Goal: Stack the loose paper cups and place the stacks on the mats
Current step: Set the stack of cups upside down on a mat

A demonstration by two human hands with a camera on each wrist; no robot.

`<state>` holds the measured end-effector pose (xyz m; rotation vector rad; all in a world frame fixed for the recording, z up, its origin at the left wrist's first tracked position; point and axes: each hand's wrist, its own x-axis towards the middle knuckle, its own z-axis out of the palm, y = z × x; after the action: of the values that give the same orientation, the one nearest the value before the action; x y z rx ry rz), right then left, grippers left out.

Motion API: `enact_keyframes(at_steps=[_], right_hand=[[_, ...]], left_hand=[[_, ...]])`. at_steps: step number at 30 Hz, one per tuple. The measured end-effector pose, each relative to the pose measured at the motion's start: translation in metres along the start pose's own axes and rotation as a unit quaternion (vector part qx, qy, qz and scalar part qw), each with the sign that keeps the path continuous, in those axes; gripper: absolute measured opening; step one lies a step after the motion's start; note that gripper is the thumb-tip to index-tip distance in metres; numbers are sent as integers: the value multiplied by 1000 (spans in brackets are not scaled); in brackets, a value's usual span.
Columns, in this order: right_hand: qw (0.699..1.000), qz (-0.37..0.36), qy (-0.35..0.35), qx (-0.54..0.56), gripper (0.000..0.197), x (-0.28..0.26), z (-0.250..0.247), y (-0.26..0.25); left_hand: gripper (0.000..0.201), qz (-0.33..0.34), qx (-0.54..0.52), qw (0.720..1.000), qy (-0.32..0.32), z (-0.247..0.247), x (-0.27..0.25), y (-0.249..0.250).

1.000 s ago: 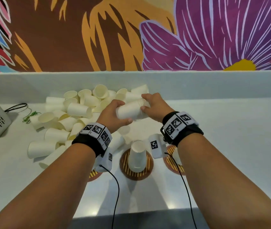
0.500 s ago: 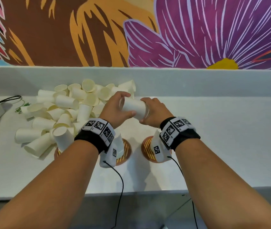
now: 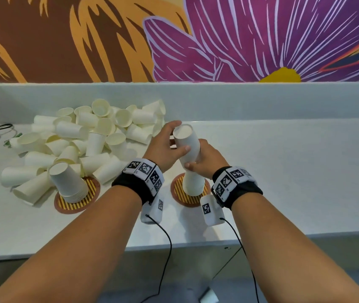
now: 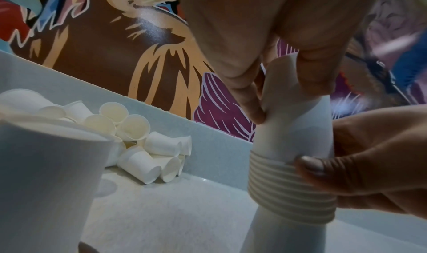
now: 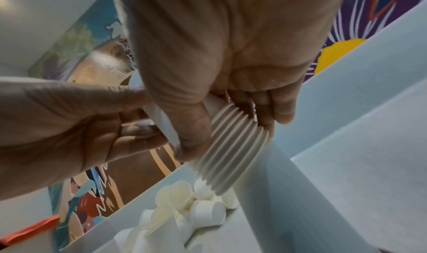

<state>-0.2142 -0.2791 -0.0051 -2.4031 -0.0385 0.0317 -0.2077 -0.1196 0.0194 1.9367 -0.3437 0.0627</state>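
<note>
1. Centre of the head view: the left hand [image 3: 163, 147] and right hand [image 3: 205, 160] are both grasping the upside-down cup stack [image 3: 188, 149], lowering it onto cups on the right mat [image 3: 177, 193].
2. The stack is likely handling light and crushable; gripping at the ribbed rims [image 4: 289, 189] seems safest.

I find no readable text, brand or number in any view. Only signs: black-and-white square code markers on left wristband [image 3: 145, 171] and right wristband [image 3: 232, 180], one more on each white sensor box under wrists [image 3: 207, 209]; I cannot decode them. Paper cups [image 3: 95, 136] carry no print. Mural on wall [image 3: 174, 40] shows no letters.
</note>
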Motion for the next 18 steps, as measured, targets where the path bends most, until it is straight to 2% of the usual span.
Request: enact_keyframes(at_steps=[5,10,15,18], right_hand=[[999,47,-16,22,67,-1,13,24],[995,82,-44,38,66,-2,34,47],[993,85,-54,65,68,-4,50,64],[990,81,-72,95,76,-3,53,68]], left_hand=[[64,-19,33,999,-37,20,5,-15],[65,-65,53,993,-86,32,0,-37],[62,-92,76,985,-122,40,-6,-59],[56,-112,117,978,-132,41,-12,-71]])
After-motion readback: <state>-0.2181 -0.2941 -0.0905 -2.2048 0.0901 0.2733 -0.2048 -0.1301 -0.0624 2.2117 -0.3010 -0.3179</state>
